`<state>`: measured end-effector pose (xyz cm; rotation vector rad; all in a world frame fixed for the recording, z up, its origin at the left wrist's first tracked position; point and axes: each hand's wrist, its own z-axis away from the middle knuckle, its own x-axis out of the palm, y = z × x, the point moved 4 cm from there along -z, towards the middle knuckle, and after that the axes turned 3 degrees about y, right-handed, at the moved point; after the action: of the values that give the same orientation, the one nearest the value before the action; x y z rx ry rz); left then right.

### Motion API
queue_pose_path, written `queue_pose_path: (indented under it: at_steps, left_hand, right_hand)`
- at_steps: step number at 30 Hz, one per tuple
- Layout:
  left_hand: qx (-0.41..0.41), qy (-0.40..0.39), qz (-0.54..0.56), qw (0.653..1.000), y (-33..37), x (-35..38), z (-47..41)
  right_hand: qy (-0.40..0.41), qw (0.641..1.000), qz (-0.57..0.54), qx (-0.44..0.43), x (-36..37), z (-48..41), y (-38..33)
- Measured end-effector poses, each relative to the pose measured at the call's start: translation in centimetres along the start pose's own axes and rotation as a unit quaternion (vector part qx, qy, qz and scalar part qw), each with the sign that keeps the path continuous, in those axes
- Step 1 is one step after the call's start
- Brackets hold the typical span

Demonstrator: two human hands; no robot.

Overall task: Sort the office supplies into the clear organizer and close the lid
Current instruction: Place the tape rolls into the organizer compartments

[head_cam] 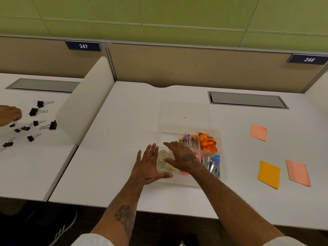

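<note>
Hands meet over the clear compartmented plastic organizer (220, 139) at the white desk's (124, 121) centre, seemingly settling clear tape rolls (162, 160) into its 8 o'clock compartment: left hand (149, 166) flat, fingers spread, steadying that corner, right hand (181, 157) open, gripping nothing, its transparent lid (177, 110) lying at 12 o'clock.

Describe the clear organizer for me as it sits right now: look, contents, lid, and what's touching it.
The clear organizer is a shallow, see-through plastic tray with dividers, flat on the white desk. Its compartments hold orange ribbon, small vials, tape rolls and clips. The lid lies flat behind it, open. The left hand and right hand rest over its left side.
</note>
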<state>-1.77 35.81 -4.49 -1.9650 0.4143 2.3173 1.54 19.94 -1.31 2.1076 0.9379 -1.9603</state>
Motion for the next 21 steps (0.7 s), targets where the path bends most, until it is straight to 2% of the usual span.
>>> queue_pose_path:
  at_steps: [3,9,17,21]
  left_hand:
    - [0.003,-0.004,-0.003,1.0,0.1,-0.2,0.1]
    - [0.022,-0.004,-0.008,1.0,0.4,-0.5,0.0]
    - [0.068,0.106,-0.023,0.992,2.8,-2.5,-2.2]
    - [0.093,0.117,-0.036,0.988,5.4,-2.9,-3.9]
  right_hand:
    - [0.037,0.998,0.042,0.015,-0.6,0.4,1.0]
    - [0.023,0.991,0.093,0.092,-1.1,2.1,3.8]
    - [0.049,0.976,0.117,0.175,-3.0,5.1,6.3]
    - [0.045,0.965,0.143,0.214,-4.0,7.1,8.7]
